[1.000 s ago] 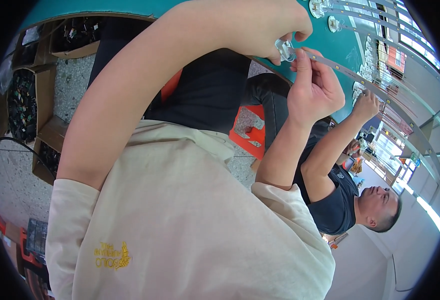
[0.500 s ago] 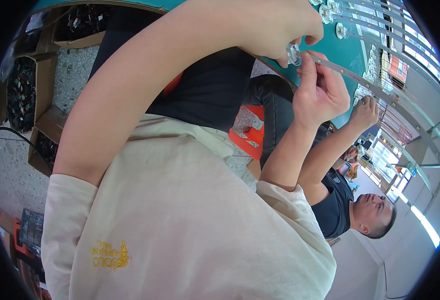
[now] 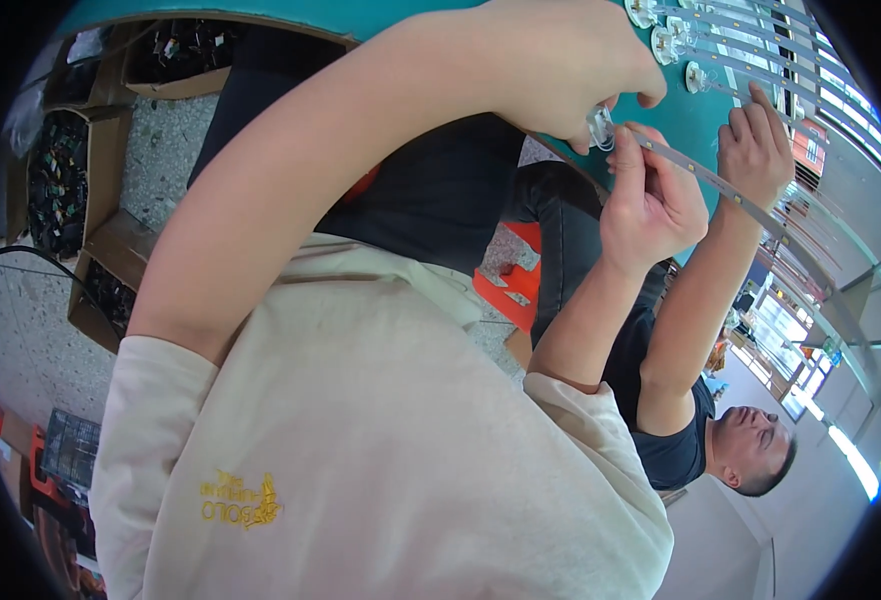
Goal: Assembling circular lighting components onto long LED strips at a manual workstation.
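My left hand reaches over the green table edge with its fingers closed on a small clear plastic fitting. Just beside it, my right hand pinches the end of a long, thin grey LED strip dotted with small yellowish chips. The strip's end is at the clear fitting; whether it sits inside cannot be made out. From my right hand, the strip runs away to the right. On the table lie more LED strips, with round white and clear end pieces at their near ends.
A co-worker's hand is over the green table, near the strips, to the right. Cardboard boxes of dark small parts stand on the speckled floor at left. An orange stool is under the table's edge.
The co-worker's hand has moved up toward the strips on the table. My hands keep their grip on the fitting and strip, both shifted slightly down and right in view.
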`<state>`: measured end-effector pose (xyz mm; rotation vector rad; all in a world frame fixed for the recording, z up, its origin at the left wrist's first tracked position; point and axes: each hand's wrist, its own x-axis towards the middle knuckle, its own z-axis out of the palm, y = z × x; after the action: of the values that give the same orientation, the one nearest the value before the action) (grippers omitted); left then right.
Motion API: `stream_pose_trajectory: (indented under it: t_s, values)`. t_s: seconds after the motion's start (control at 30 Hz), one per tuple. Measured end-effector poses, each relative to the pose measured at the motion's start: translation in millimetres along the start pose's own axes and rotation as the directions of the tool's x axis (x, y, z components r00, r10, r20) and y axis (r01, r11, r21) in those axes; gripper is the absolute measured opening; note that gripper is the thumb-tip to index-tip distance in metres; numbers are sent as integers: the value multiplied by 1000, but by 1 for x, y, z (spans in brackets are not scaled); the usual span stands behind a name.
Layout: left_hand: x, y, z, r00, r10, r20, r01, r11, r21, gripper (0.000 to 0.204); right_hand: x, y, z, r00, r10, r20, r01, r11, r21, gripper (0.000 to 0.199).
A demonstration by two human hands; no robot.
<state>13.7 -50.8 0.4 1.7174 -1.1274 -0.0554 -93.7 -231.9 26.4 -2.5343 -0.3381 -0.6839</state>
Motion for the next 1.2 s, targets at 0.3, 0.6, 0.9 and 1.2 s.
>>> stream_pose_trajectory:
  t_s: [0.3,0.6,0.9,1.2]
  values:
    - [-1,20,-14,995,62,-83,-70,993,-94,32,27,-36,-32,959,284,-23,-268,927,262,10]
    - [1,85,-38,918,-374,-135,149,639,-755,32,92,-71,-61,971,238,-8,-188,787,587,6]
    - [22,135,-73,857,-373,-355,22,715,-698,35,141,-80,-69,985,169,32,-124,565,816,14]
    - [81,151,-124,820,-182,-542,-168,829,-533,34,192,-91,-67,978,131,-162,85,456,886,26]
